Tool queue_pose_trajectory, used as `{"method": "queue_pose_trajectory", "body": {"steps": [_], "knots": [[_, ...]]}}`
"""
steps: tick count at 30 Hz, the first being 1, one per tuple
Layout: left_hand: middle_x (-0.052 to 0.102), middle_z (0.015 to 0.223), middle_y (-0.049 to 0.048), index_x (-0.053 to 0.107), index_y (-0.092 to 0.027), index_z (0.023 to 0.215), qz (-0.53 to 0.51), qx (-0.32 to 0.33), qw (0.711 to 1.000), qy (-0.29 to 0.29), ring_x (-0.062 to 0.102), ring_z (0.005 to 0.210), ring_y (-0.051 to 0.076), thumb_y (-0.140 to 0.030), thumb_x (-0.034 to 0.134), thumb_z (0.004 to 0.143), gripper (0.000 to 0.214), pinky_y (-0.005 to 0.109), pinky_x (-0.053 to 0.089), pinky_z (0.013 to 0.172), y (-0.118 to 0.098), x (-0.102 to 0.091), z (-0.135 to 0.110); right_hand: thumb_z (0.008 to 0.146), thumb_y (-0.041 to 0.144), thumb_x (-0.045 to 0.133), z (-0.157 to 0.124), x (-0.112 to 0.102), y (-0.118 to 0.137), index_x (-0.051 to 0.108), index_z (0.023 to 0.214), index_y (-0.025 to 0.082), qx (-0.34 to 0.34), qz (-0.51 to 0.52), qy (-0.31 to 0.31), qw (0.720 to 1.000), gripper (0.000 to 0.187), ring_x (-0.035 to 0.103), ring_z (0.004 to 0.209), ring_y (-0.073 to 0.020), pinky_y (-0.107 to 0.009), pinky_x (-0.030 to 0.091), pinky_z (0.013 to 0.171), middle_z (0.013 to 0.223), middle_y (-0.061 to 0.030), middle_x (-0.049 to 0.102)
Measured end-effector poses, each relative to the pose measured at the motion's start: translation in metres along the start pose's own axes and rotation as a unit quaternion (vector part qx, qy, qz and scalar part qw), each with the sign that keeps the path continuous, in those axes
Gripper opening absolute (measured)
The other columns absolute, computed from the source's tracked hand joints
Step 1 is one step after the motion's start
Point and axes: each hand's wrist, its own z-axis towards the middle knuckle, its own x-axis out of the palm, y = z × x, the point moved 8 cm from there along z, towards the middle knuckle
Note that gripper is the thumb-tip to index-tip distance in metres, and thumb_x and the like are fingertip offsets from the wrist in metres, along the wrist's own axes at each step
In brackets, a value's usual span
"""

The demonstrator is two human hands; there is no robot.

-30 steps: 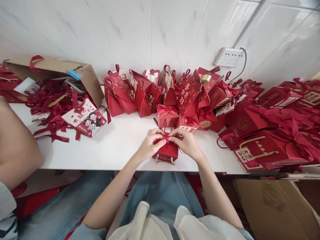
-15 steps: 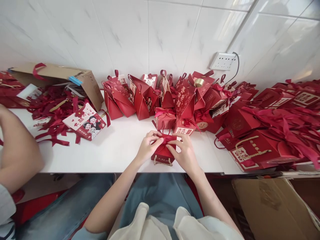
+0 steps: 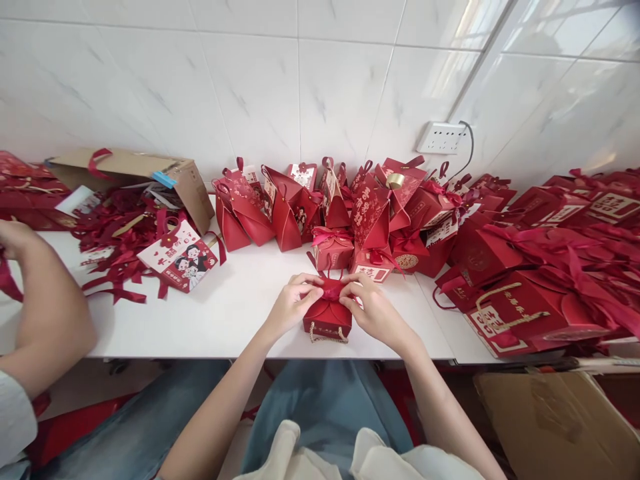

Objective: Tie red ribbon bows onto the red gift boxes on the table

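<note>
A small red gift box (image 3: 327, 317) with a gold cord handle stands near the front edge of the white table (image 3: 235, 300). A red ribbon (image 3: 330, 290) lies bunched on its top. My left hand (image 3: 291, 305) pinches the ribbon from the left, fingers closed. From the right, my right hand (image 3: 373, 308) pinches the same ribbon. Both hands rest against the box's top.
Several red gift boxes and bags (image 3: 360, 207) crowd the wall side and a pile of them (image 3: 545, 260) fills the right. A brown carton (image 3: 130, 173) spilling red ribbons (image 3: 120, 247) lies at left. Another person's arm (image 3: 45, 313) reaches in at far left. A cardboard box (image 3: 555, 420) sits below right.
My fingers have shifted on the ribbon, and the bunch sits tighter on the box top. The view has tilted slightly, so everything sits lower in the picture.
</note>
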Motion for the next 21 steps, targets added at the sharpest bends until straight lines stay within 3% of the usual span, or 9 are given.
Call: {"method": "queue_pose_trajectory", "body": {"steps": [9, 14, 17, 21], "knots": [[0.059, 0.088, 0.0042, 0.063, -0.02, 0.069, 0.102, 0.036, 0.993, -0.055, 0.057, 0.084, 0.018, -0.031, 0.053, 0.087, 0.024, 0.032, 0.048, 0.08, -0.016, -0.019, -0.011, 0.087, 0.01, 0.044, -0.004, -0.017, -0.003, 0.059, 0.08, 0.02, -0.007, -0.068, 0.033, 0.997, 0.02, 0.062, 0.086, -0.0204, -0.035, 0.05, 0.079, 0.099, -0.0085, 0.056], [0.053, 0.078, 0.0002, 0.052, -0.02, 0.075, 0.101, 0.011, 0.993, -0.06, 0.054, 0.07, 0.013, -0.028, 0.049, 0.089, 0.016, 0.024, 0.046, 0.061, -0.015, -0.011, -0.021, 0.095, 0.034, 0.041, -0.018, -0.018, -0.01, 0.051, 0.07, 0.023, 0.112, -0.083, -0.032, 0.99, 0.029, 0.057, 0.062, -0.0197, -0.03, 0.041, 0.057, 0.071, -0.0044, 0.06], [0.059, 0.084, 0.0017, 0.051, -0.021, 0.078, 0.102, 0.018, 0.993, -0.062, 0.057, 0.081, 0.015, -0.027, 0.046, 0.091, 0.015, 0.026, 0.048, 0.069, -0.015, -0.006, -0.024, 0.093, 0.047, 0.042, -0.025, -0.005, -0.014, 0.043, 0.062, 0.025, 0.183, -0.035, -0.031, 0.982, 0.037, 0.049, 0.047, -0.0171, -0.028, 0.036, 0.05, 0.052, 0.0008, 0.053], [0.065, 0.1, 0.0049, 0.049, -0.021, 0.075, 0.104, 0.035, 0.991, -0.081, 0.057, 0.094, 0.018, -0.023, 0.046, 0.09, 0.015, 0.032, 0.048, 0.08, -0.015, -0.003, -0.027, 0.082, 0.047, 0.056, -0.026, 0.008, -0.019, 0.042, 0.061, 0.025, 0.22, 0.034, -0.046, 0.974, 0.033, 0.045, 0.043, -0.0146, -0.026, 0.034, 0.048, 0.048, 0.0042, 0.048]]}}
